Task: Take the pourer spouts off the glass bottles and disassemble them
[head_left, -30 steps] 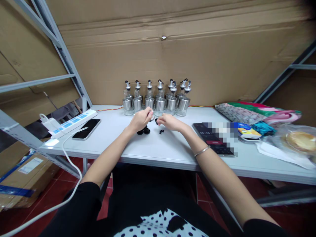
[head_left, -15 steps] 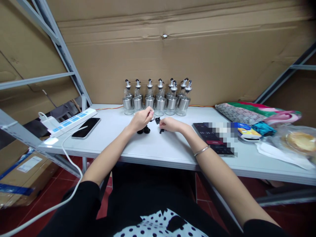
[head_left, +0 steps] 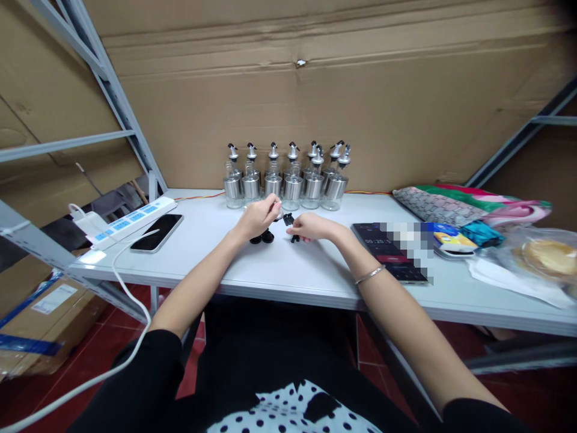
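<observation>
My left hand (head_left: 259, 218) is closed in a pinch above the table. A bit of something silvery shows by its fingertips, mostly hidden. Just under it lie round black caps (head_left: 267, 237). To its right, my right hand (head_left: 311, 227) is closed, thumb and fingers together, low over some small black pieces (head_left: 295, 239); what is between the fingertips I cannot make out. More small black parts (head_left: 288, 219) lie between the two hands. Behind them stand several glass bottles with steel sleeves (head_left: 293, 191), the back ones topped with silver-and-black pourer spouts (head_left: 293, 150).
On the left are a power strip (head_left: 135, 222) with a white cable and a phone (head_left: 157, 233). A second phone (head_left: 383, 252) with a timer lies right of my right hand. Farther right are a patterned cloth bag (head_left: 433, 204) and a plastic-wrapped food item (head_left: 550, 255). Cardboard (head_left: 252, 96) walls the back.
My right hand has shifted slightly left, its fingertips now lower over the small black pieces. My left hand stays in almost the same place.
</observation>
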### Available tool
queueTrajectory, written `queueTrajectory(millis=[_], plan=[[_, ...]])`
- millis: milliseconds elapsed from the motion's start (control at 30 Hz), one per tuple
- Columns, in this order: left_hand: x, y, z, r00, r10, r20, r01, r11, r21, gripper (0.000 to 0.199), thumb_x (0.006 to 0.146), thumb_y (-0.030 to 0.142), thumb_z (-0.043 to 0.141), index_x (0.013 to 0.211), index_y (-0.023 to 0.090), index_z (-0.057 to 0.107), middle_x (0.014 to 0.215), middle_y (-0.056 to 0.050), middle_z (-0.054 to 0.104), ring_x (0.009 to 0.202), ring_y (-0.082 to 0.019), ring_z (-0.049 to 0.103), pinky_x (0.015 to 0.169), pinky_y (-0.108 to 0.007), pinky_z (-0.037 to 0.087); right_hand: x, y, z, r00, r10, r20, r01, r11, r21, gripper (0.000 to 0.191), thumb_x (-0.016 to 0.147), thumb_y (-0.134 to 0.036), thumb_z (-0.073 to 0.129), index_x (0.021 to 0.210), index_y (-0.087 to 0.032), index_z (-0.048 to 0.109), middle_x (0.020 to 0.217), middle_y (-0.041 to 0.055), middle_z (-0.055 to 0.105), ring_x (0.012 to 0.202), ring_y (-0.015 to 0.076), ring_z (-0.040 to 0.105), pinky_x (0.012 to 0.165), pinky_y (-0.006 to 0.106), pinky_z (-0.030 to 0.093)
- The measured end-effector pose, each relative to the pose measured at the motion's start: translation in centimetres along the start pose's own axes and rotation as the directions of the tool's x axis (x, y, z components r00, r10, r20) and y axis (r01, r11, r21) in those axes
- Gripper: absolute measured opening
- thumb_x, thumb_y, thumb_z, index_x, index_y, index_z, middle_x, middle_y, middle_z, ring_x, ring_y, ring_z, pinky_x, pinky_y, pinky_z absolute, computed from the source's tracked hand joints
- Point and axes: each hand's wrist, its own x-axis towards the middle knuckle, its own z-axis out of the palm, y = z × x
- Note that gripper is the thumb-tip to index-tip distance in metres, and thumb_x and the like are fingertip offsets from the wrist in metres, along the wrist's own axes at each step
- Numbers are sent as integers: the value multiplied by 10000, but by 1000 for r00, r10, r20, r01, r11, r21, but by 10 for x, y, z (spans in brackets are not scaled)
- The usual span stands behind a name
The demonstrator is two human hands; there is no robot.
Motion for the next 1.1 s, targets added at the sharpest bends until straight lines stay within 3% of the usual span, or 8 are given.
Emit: queueTrajectory(millis=[200,500,667,1100], plan=[[0,0,0,1000,-2,-6,2,1000,-11,211,924,319,327,840,191,472,601,38,506,539,-107,484,549,-207,311,3,0,3,998,-66,4,66,998,15,203,781,-265,622,620,-163,551,566,14,632,500,108,561,553,223,426],[0,-1,0,1000,3,-11,-3,1000,-7,211,922,320,330,836,190,472,598,38,515,538,-107,490,551,-207,316,-11,-4,-10,999,22,29,-27,980,198,142,800,-244,620,700,-144,604,581,13,622,523,103,576,538,216,480],[1,0,0,1000,2,-3,-2,1000,15,211,927,313,329,834,190,474,604,38,524,541,-103,503,552,-205,327,-6,-1,-5,998,-12,64,-5,965,262,86,771,-154,621,688,-138,609,598,8,616,527,95,572,543,208,494],[0,0,1,1000,20,-8,-20,1000,14,206,920,308,339,815,190,471,585,44,519,520,-97,487,541,-200,322,0,4,-1,999,-49,21,42,961,272,182,764,-149,608,587,-154,568,500,-25,560,488,94,555,513,213,483]])
